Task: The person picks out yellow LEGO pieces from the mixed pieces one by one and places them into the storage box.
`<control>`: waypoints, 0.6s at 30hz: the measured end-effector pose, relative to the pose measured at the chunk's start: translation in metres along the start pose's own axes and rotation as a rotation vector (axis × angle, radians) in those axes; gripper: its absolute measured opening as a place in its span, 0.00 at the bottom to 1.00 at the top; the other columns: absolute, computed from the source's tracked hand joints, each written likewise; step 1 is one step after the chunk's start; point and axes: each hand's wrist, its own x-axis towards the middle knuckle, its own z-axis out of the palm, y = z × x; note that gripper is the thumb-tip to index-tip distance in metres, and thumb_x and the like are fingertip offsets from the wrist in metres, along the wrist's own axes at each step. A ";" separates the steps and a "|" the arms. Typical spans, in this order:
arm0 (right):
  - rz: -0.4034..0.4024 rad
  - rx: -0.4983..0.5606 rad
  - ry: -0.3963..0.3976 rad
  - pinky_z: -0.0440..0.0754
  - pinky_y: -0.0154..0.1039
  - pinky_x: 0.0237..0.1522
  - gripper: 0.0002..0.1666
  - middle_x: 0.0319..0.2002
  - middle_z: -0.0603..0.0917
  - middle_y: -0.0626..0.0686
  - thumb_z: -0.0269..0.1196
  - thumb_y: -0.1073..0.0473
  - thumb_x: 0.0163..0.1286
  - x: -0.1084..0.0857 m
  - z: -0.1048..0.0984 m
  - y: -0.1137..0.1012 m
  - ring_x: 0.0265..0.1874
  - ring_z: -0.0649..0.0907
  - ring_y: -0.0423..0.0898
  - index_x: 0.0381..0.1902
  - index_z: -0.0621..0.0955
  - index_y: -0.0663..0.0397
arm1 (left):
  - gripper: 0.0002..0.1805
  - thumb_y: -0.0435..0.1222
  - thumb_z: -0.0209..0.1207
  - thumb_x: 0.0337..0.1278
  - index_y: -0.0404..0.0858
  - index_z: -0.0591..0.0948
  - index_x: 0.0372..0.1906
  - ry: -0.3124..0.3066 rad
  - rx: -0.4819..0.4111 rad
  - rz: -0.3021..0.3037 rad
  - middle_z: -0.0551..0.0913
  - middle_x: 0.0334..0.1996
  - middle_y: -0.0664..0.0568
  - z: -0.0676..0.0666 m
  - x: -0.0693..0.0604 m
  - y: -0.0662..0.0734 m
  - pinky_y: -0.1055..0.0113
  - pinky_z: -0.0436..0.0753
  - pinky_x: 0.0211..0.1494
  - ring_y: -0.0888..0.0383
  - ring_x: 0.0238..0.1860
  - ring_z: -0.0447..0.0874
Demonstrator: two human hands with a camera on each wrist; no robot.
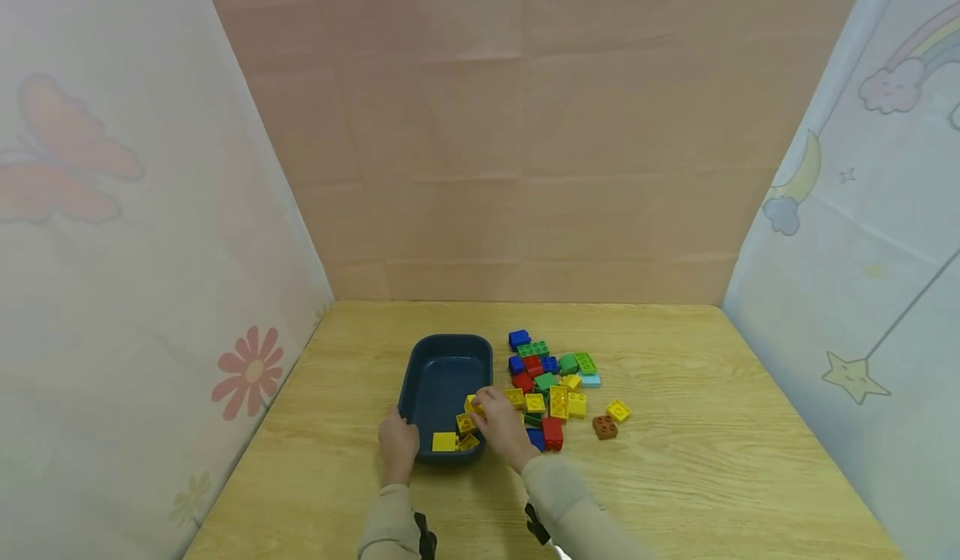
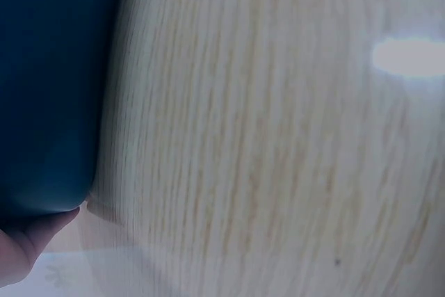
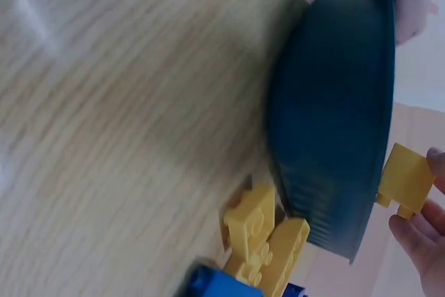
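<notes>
My left hand (image 1: 397, 443) grips the tray (image 1: 448, 347) by its left rim; a tug could shift it. My right hand (image 1: 504, 427) pinches a yellow brick (image 3: 406, 177) near the right rim; a slip could drop it among the loose bricks (image 1: 558, 402).

This looks like a little play corner, but I can't tell if it is in a home or a school. A white left wall (image 1: 120, 293) has a butterfly (image 1: 75, 156) and a red flower (image 1: 252, 372), and a white right wall (image 1: 847, 293) has a star (image 1: 855, 377) and a rainbow (image 1: 926, 47). A creased tan sheet (image 1: 525, 127) stands behind a wooden worktop (image 1: 712, 460) with toy blocks (image 1: 558, 402).
</notes>
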 end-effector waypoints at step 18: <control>-0.099 -0.030 -0.084 0.77 0.30 0.35 0.08 0.34 0.74 0.51 0.64 0.68 0.53 -0.006 0.016 0.002 0.35 0.76 0.45 0.32 0.79 0.61 | 0.21 0.18 0.49 0.38 0.15 0.70 0.45 0.019 -0.009 0.027 0.79 0.32 0.29 -0.003 -0.003 0.004 0.53 0.79 0.31 0.38 0.34 0.79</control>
